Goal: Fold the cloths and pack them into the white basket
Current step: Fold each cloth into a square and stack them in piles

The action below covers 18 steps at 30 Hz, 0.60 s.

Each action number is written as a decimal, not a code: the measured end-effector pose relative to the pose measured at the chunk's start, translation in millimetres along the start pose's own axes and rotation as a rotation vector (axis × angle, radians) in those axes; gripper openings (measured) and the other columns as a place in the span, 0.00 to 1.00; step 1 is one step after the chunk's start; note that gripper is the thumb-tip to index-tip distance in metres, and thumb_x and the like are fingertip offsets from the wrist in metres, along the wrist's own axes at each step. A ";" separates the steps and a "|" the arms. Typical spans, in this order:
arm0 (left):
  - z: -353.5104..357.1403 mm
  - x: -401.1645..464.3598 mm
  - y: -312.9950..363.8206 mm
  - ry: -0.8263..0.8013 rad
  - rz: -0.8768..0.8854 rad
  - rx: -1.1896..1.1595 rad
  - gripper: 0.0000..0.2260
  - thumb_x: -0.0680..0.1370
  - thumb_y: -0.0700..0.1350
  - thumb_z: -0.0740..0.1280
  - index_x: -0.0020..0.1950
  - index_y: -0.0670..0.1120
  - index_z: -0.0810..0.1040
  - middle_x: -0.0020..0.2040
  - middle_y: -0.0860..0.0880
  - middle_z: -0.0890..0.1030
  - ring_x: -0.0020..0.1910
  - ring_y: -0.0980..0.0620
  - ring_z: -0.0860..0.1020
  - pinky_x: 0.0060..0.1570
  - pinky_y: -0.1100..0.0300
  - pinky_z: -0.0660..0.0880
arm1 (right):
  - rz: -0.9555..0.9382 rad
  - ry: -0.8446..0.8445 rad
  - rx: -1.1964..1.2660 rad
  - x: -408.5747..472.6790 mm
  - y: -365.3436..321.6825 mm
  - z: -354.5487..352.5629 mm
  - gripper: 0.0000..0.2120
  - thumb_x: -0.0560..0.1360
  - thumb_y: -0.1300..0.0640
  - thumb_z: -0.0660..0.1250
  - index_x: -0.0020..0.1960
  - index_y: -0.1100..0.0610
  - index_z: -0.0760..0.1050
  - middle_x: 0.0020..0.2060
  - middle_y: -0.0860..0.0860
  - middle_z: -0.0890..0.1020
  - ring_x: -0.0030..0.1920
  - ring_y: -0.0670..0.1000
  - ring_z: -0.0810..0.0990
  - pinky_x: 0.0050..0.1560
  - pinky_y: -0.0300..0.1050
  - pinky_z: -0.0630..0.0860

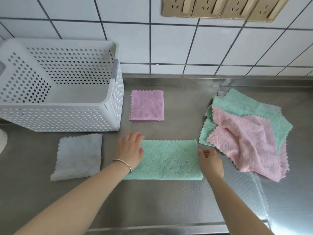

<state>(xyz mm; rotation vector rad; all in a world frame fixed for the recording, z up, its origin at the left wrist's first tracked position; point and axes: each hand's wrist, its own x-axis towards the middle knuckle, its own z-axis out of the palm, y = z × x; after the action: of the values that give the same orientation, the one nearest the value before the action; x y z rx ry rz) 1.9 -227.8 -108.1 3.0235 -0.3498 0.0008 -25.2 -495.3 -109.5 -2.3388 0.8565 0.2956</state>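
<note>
Green cloth (166, 160), folded once, is lying flat between the hands, its long axis running from one hand to the other; left hand (130, 150) is pressing its near end with straight fingers; right hand (210, 161) is pinching the opposite edge. White basket (108, 114) is standing beyond the left hand; judged nearer to it.

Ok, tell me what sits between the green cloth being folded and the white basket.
Nothing visible blocks that path. The green cloth lies under both hands, and the bare counter runs up to the basket. The purple cloth and grey cloth lie off to either side. The basket looks empty.
</note>
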 end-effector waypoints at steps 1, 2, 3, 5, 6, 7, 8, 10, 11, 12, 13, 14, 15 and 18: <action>2.9 -4.0 12.7 -0.082 0.122 -0.037 0.21 0.71 0.54 0.63 0.62 0.49 0.74 0.64 0.48 0.76 0.62 0.45 0.75 0.58 0.47 0.72 | 0.011 -0.004 0.007 -8.8 3.3 1.4 0.14 0.77 0.47 0.60 0.54 0.57 0.71 0.44 0.52 0.78 0.44 0.54 0.75 0.47 0.48 0.72; 6.7 -8.3 25.5 -0.178 0.221 -0.064 0.26 0.73 0.59 0.54 0.69 0.51 0.67 0.72 0.51 0.66 0.71 0.47 0.66 0.67 0.43 0.63 | 0.022 -0.012 0.008 -17.0 6.8 3.8 0.14 0.76 0.48 0.61 0.55 0.57 0.71 0.47 0.53 0.78 0.46 0.55 0.75 0.49 0.49 0.73; 9.8 -12.2 36.0 -0.297 0.287 -0.064 0.31 0.72 0.62 0.45 0.74 0.53 0.58 0.76 0.55 0.53 0.76 0.50 0.52 0.72 0.41 0.51 | 0.032 -0.023 -0.006 -24.7 10.6 6.0 0.15 0.75 0.49 0.62 0.56 0.58 0.72 0.51 0.54 0.78 0.50 0.55 0.75 0.52 0.50 0.73; 19.7 -18.5 46.8 -0.446 0.350 -0.002 0.34 0.71 0.66 0.39 0.76 0.56 0.44 0.73 0.58 0.35 0.73 0.52 0.34 0.71 0.41 0.35 | 0.043 -0.061 -0.088 -36.6 16.0 11.2 0.20 0.73 0.47 0.63 0.60 0.58 0.71 0.56 0.55 0.75 0.57 0.56 0.73 0.58 0.50 0.70; 24.2 -20.5 49.6 -0.470 0.355 0.034 0.34 0.71 0.67 0.40 0.75 0.56 0.41 0.73 0.56 0.32 0.72 0.50 0.30 0.69 0.41 0.32 | 0.050 -0.071 -0.151 -40.9 17.1 12.7 0.23 0.73 0.45 0.62 0.63 0.57 0.70 0.58 0.55 0.74 0.60 0.56 0.71 0.60 0.50 0.68; 27.0 -21.9 51.3 -0.479 0.341 0.054 0.34 0.71 0.67 0.41 0.75 0.57 0.39 0.74 0.55 0.31 0.71 0.49 0.28 0.68 0.41 0.31 | 0.060 -0.078 -0.215 -44.7 17.2 13.1 0.25 0.73 0.43 0.62 0.65 0.56 0.69 0.59 0.55 0.72 0.62 0.55 0.69 0.61 0.49 0.67; 29.8 -22.8 51.2 -0.481 0.320 0.067 0.34 0.71 0.67 0.41 0.74 0.58 0.38 0.75 0.53 0.31 0.70 0.47 0.27 0.67 0.41 0.30 | 0.069 -0.090 -0.270 -46.4 16.7 13.6 0.27 0.72 0.42 0.61 0.66 0.55 0.69 0.61 0.54 0.72 0.64 0.55 0.68 0.62 0.49 0.67; 29.5 -22.1 52.1 -0.476 0.291 0.066 0.33 0.72 0.67 0.44 0.74 0.59 0.37 0.75 0.51 0.31 0.69 0.47 0.26 0.66 0.42 0.30 | 0.094 -0.130 -0.333 -46.7 16.5 13.1 0.27 0.72 0.40 0.60 0.66 0.53 0.70 0.61 0.55 0.72 0.64 0.56 0.68 0.61 0.49 0.68; 28.1 -21.2 53.1 -0.491 0.280 0.054 0.33 0.74 0.67 0.47 0.74 0.59 0.38 0.74 0.51 0.30 0.69 0.47 0.26 0.67 0.42 0.30 | 0.111 -0.150 -0.338 -47.1 16.2 12.4 0.26 0.71 0.41 0.60 0.65 0.53 0.71 0.61 0.54 0.73 0.64 0.56 0.68 0.60 0.49 0.69; 25.3 -20.2 54.9 -0.515 0.269 0.037 0.33 0.75 0.66 0.51 0.74 0.60 0.39 0.74 0.52 0.30 0.71 0.46 0.27 0.68 0.42 0.31 | 0.124 -0.155 -0.314 -47.9 15.7 11.9 0.24 0.71 0.43 0.61 0.63 0.52 0.73 0.60 0.54 0.74 0.62 0.56 0.69 0.59 0.48 0.70; 22.1 -18.8 56.7 -0.536 0.256 0.013 0.34 0.75 0.65 0.54 0.75 0.59 0.40 0.74 0.52 0.30 0.72 0.45 0.29 0.69 0.42 0.32 | 0.124 -0.137 -0.267 -49.7 14.6 11.9 0.21 0.70 0.46 0.62 0.60 0.52 0.75 0.58 0.54 0.76 0.60 0.56 0.71 0.58 0.47 0.72; 18.0 -17.5 59.1 -0.544 0.237 -0.023 0.34 0.75 0.65 0.55 0.75 0.59 0.43 0.75 0.52 0.32 0.74 0.45 0.31 0.71 0.42 0.34 | 0.101 -0.090 -0.219 -52.2 13.0 12.4 0.19 0.70 0.49 0.63 0.58 0.53 0.76 0.56 0.54 0.76 0.59 0.56 0.72 0.57 0.47 0.72; 13.4 -16.0 61.3 -0.543 0.203 -0.085 0.33 0.75 0.64 0.56 0.75 0.57 0.46 0.77 0.52 0.37 0.75 0.46 0.34 0.73 0.43 0.37 | 0.053 -0.015 -0.176 -55.9 9.6 13.1 0.17 0.69 0.53 0.64 0.57 0.55 0.77 0.55 0.54 0.76 0.57 0.56 0.73 0.55 0.47 0.72; -15.6 -7.5 70.1 -0.507 -0.065 -0.569 0.28 0.74 0.63 0.59 0.70 0.51 0.67 0.74 0.48 0.64 0.75 0.49 0.58 0.73 0.53 0.55 | -0.279 0.262 -0.058 -75.7 -10.9 19.8 0.10 0.64 0.64 0.69 0.45 0.60 0.78 0.44 0.56 0.79 0.45 0.60 0.77 0.42 0.50 0.72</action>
<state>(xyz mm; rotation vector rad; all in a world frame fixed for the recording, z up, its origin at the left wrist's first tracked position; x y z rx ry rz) -21.2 -292.6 -85.9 2.4258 -0.2325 -0.7428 -76.0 -438.2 -89.4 -2.5500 0.6331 -0.1071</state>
